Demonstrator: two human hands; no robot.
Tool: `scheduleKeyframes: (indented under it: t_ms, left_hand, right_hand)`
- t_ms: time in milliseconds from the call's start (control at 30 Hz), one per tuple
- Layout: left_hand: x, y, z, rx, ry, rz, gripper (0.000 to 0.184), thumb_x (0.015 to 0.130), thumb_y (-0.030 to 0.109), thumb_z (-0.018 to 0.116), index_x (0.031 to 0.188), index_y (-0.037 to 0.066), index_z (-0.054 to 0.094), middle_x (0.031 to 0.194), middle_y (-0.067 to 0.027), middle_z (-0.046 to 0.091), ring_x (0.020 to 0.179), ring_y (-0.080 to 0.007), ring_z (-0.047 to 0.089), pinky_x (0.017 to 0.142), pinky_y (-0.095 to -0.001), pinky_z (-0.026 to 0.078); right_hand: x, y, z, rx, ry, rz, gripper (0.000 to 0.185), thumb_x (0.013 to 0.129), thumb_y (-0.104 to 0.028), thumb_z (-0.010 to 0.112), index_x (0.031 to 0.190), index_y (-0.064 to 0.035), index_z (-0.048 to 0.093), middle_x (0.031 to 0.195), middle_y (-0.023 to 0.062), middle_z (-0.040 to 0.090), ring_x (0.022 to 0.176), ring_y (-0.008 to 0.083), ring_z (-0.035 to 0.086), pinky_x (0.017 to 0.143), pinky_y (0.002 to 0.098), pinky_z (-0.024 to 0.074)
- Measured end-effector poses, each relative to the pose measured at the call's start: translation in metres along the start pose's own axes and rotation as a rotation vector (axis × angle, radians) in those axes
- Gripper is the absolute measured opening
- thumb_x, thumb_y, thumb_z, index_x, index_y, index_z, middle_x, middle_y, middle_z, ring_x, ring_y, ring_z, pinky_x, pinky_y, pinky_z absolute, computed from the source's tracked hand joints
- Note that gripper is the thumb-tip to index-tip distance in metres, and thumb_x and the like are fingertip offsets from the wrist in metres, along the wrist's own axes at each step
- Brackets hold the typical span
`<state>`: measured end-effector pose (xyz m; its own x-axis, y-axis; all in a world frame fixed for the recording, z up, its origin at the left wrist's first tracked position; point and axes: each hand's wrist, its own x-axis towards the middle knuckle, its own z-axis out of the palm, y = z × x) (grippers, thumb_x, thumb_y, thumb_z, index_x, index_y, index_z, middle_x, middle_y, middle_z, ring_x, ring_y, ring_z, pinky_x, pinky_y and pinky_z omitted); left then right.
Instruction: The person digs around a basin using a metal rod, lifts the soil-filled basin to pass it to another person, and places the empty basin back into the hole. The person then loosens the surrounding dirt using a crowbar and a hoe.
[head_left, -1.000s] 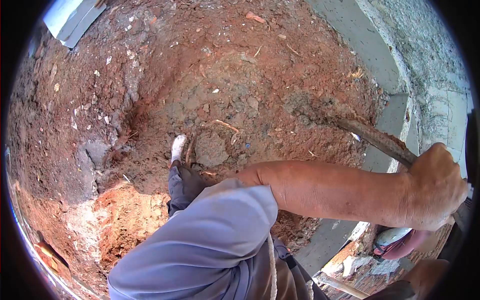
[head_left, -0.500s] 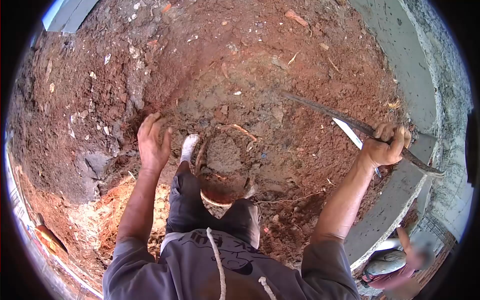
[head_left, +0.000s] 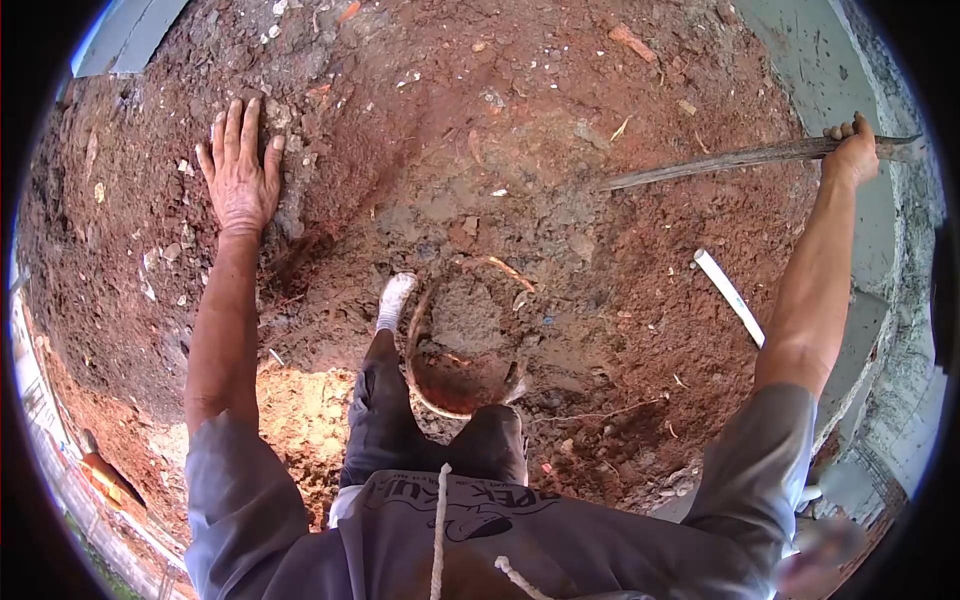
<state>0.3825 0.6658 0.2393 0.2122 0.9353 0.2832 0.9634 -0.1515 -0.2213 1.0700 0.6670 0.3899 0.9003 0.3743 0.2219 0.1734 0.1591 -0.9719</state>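
My left hand (head_left: pixel 241 185) is on or just over the reddish soil (head_left: pixel 400 130) at the upper left, palm down, fingers spread. At the right, my right hand (head_left: pixel 852 152) is closed round a long brown wooden stick (head_left: pixel 730 160). The stick runs leftward from my fist, and its far end is at the muddy ground. A curved brown rim (head_left: pixel 413 350) stands in the soil by my legs, beside my foot in a white sock (head_left: pixel 396 298).
A white pipe (head_left: pixel 728 297) sticks up near my right forearm. A grey concrete wall (head_left: pixel 850 90) borders the soil on the right. A grey block (head_left: pixel 128 38) is at the top left. Another person (head_left: pixel 825 555) is partly visible, blurred, at the lower right.
My left hand has moved up and left over the soil, its fingers now spread. My right hand has moved up and right with the stick, which now lies nearer level. More of the white pipe shows.
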Motion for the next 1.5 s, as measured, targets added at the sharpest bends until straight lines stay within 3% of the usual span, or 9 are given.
scheduleKeyframes:
  t_ms: [433, 667, 800, 867, 1067, 1133, 1200, 1300, 1500]
  left_hand:
    - [0.004, -0.003, 0.008, 0.0, 0.059, 0.042, 0.059, 0.093, 0.049, 0.04, 0.146, 0.026, 0.023, 0.15, -0.0013, 0.025, 0.139, -0.0222, 0.02, 0.113, -0.05, 0.008]
    - [0.001, -0.004, 0.009, -0.011, 0.08, 0.019, 0.06, 0.094, 0.049, 0.035, 0.146, 0.02, 0.022, 0.151, -0.0019, 0.023, 0.14, -0.022, 0.018, 0.112, -0.0528, 0.008]
    - [-0.01, 0.047, -0.061, 0.055, -0.261, -0.104, 0.059, 0.095, 0.046, 0.034, 0.144, 0.013, 0.029, 0.153, -0.005, 0.017, 0.141, -0.0224, 0.012, 0.112, -0.0547, 0.005]
    - [-0.053, 0.086, -0.085, -0.123, -0.263, 0.024, 0.06, 0.094, 0.044, 0.039, 0.143, 0.011, 0.031, 0.153, -0.0063, 0.017, 0.142, -0.0229, 0.011, 0.113, -0.0536, 0.004]
    - [-0.2, 0.249, -0.192, -1.035, -0.587, 0.335, 0.091, 0.076, 0.042, 0.07, 0.146, 0.017, 0.018, 0.152, -0.0125, 0.015, 0.141, -0.0282, 0.007, 0.116, -0.0441, 0.005]
    - [-0.219, 0.304, -0.239, -1.398, -0.405, 0.261, 0.066, 0.074, 0.041, 0.072, 0.129, 0.015, 0.047, 0.136, -0.0136, 0.045, 0.129, -0.0276, 0.04, 0.107, -0.0439, 0.032]
    - [-0.21, 0.312, -0.274, -1.571, -0.606, 0.299, 0.031, 0.073, 0.035, 0.074, 0.093, 0.014, 0.064, 0.091, -0.008, 0.068, 0.086, -0.0227, 0.066, 0.076, -0.0383, 0.053]
    - [-0.19, 0.301, -0.348, -1.69, -0.433, 0.561, 0.019, 0.071, 0.028, 0.074, 0.072, 0.012, 0.064, 0.06, -0.0035, 0.063, 0.053, -0.0205, 0.063, 0.051, -0.0356, 0.049]
    - [-0.109, 0.271, -0.524, -1.952, 0.171, 0.653, 0.027, 0.066, 0.025, 0.075, 0.075, 0.003, 0.063, 0.052, -0.0115, 0.058, 0.053, -0.0284, 0.064, 0.049, -0.0428, 0.047]
  right_hand:
    - [-0.037, 0.017, 0.078, -0.05, -0.224, -0.08, 0.018, 0.075, -0.004, 0.068, 0.074, 0.0112, 0.059, 0.062, 0.0139, 0.055, 0.049, 0.021, 0.052, 0.047, 0.0347, 0.0473]
    - [-0.203, -0.067, -0.043, 0.147, -0.41, -0.11, 0.017, 0.078, -0.01, 0.066, 0.071, -0.0005, 0.054, 0.056, 0.0065, 0.049, 0.048, 0.0172, 0.051, 0.048, 0.0323, 0.0454]
    - [-0.329, -0.111, -0.144, 0.165, -0.49, 0.022, 0.012, 0.081, -0.008, 0.061, 0.073, -0.0051, 0.052, 0.057, 0.0048, 0.05, 0.057, 0.0187, 0.053, 0.06, 0.0388, 0.0485]
    - [-0.384, -0.128, -0.171, 0.028, -0.524, -0.207, 0.013, 0.081, -0.008, 0.061, 0.071, -0.0045, 0.052, 0.058, 0.0055, 0.051, 0.057, 0.0192, 0.052, 0.062, 0.04, 0.0472]
    - [-0.362, -0.271, -0.176, 0.276, -0.588, -0.066, 0.018, 0.087, -0.017, 0.052, 0.073, -0.0072, 0.047, 0.054, 0.004, 0.04, 0.051, 0.0172, 0.041, 0.059, 0.0362, 0.0411]
    - [-0.349, -0.324, -0.198, 0.334, -0.736, -0.082, 0.019, 0.087, -0.025, 0.051, 0.078, -0.0086, 0.048, 0.054, 0.0025, 0.04, 0.052, 0.016, 0.041, 0.059, 0.0332, 0.0385]
    - [-0.347, -0.387, -0.212, 0.36, -0.816, -0.063, 0.024, 0.093, -0.021, 0.046, 0.071, -0.0112, 0.042, 0.056, 0.0001, 0.036, 0.054, 0.0123, 0.036, 0.061, 0.0301, 0.0336]
    - [-0.312, -0.5, -0.249, 0.276, -0.918, -0.115, 0.027, 0.092, -0.018, 0.048, 0.068, -0.0116, 0.038, 0.056, -0.0008, 0.034, 0.053, 0.0116, 0.033, 0.058, 0.0273, 0.0328]
    - [-0.292, -0.584, -0.271, 0.265, -0.938, -0.392, 0.018, 0.087, -0.019, 0.052, 0.075, -0.0111, 0.042, 0.06, 0.0033, 0.039, 0.054, 0.0157, 0.04, 0.054, 0.0287, 0.0368]
